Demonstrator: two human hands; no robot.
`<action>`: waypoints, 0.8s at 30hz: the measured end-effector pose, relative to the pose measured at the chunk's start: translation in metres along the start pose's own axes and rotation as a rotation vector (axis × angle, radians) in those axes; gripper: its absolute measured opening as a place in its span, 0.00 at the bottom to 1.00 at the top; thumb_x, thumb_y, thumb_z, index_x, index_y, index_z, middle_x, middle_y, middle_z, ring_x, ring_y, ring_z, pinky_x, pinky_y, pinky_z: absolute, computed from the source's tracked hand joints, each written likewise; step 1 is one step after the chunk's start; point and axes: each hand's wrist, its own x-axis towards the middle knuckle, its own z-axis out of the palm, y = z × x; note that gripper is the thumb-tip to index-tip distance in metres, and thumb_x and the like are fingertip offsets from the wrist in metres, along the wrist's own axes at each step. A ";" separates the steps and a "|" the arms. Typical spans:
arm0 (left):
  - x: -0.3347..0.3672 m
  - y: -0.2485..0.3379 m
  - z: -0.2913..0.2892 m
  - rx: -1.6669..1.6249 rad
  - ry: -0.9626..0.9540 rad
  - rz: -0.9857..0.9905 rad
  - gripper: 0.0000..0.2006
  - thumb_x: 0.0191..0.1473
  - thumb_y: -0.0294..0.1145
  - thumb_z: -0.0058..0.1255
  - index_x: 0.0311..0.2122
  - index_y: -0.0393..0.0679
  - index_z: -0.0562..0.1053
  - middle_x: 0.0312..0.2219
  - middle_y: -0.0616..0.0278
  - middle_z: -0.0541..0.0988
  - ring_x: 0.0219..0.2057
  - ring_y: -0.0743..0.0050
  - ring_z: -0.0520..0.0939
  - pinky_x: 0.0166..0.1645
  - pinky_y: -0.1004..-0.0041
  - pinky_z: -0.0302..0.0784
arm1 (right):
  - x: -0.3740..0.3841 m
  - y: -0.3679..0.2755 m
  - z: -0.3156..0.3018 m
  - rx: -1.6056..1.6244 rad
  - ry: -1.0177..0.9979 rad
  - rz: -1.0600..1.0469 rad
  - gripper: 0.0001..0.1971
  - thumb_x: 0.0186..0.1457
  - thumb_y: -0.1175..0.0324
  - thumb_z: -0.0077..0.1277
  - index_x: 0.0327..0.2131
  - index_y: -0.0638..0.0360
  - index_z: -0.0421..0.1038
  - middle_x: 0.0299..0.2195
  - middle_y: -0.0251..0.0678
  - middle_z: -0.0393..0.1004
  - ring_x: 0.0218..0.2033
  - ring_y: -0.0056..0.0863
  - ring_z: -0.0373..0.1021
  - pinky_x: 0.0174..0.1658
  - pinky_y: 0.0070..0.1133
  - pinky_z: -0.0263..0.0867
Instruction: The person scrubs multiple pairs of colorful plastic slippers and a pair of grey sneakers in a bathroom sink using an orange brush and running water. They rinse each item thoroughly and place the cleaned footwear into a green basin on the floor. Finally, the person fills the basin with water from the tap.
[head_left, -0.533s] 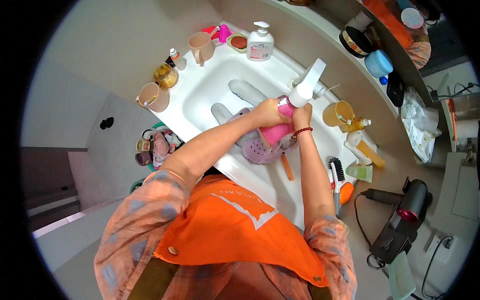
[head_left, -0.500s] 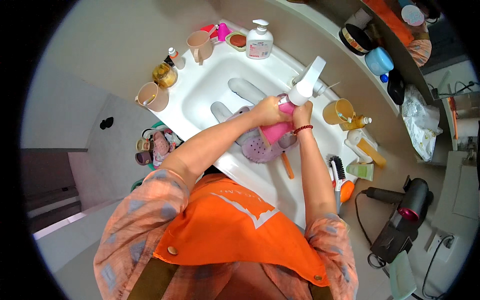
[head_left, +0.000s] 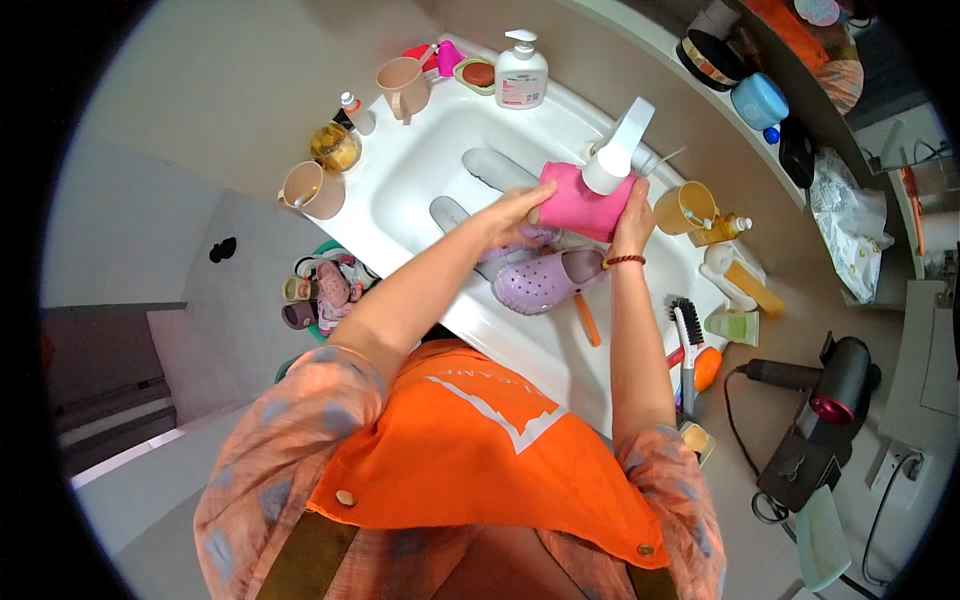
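A pink cloth (head_left: 580, 208) is spread between my two hands, right beneath the white faucet (head_left: 620, 150). My left hand (head_left: 512, 216) grips its left end, and my right hand (head_left: 632, 222) holds the right end, a red bead bracelet on that wrist. Below lies a lilac clog (head_left: 540, 284) with small holes in its upper. Part of a second lilac clog (head_left: 524, 242) shows behind it, mostly hidden by my left hand. Two grey insoles, one farther back (head_left: 497, 170) and one nearer (head_left: 449, 212), rest in the white sink (head_left: 400, 180). An orange stick (head_left: 587, 320) lies near the clog.
Cups, including a beige mug (head_left: 404, 84), and a white pump bottle (head_left: 521, 72) line the sink's rim. To the right are a yellow cup (head_left: 685, 207), a black-bristled brush (head_left: 687, 325) and a hair dryer (head_left: 835, 385). More shoes (head_left: 325, 288) sit on the floor at left.
The bunched pink cloth has been spread out wider, my hands moving apart. The lilac clogs beneath are now less covered.
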 end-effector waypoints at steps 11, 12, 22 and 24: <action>-0.006 0.007 0.038 0.059 0.298 0.335 0.19 0.48 0.27 0.58 0.46 0.35 0.71 0.38 0.57 0.77 0.40 0.68 0.78 0.44 0.67 0.76 | -0.010 0.022 -0.033 -0.444 -0.325 -0.199 0.31 0.55 0.48 0.48 0.56 0.60 0.60 0.49 0.50 0.69 0.49 0.40 0.67 0.51 0.30 0.62; -0.004 0.007 0.039 0.106 0.265 0.353 0.19 0.48 0.28 0.58 0.46 0.35 0.70 0.39 0.56 0.77 0.41 0.68 0.78 0.44 0.68 0.75 | -0.018 0.007 -0.023 -0.562 -0.410 -0.228 0.31 0.54 0.47 0.48 0.54 0.60 0.61 0.46 0.52 0.70 0.47 0.43 0.68 0.50 0.31 0.62; -0.001 0.006 0.066 -0.364 0.340 0.281 0.27 0.53 0.54 0.50 0.46 0.39 0.71 0.38 0.56 0.77 0.38 0.70 0.77 0.41 0.68 0.73 | -0.020 0.015 0.003 -0.595 -0.202 -0.183 0.31 0.55 0.43 0.42 0.47 0.64 0.65 0.39 0.57 0.72 0.42 0.54 0.69 0.44 0.37 0.63; 0.016 -0.007 0.064 -0.166 0.588 0.417 0.27 0.53 0.57 0.48 0.37 0.38 0.76 0.31 0.56 0.79 0.31 0.69 0.77 0.36 0.66 0.72 | -0.031 0.010 0.017 -0.323 -0.237 -0.155 0.33 0.58 0.42 0.37 0.47 0.66 0.66 0.46 0.53 0.70 0.48 0.46 0.67 0.49 0.31 0.61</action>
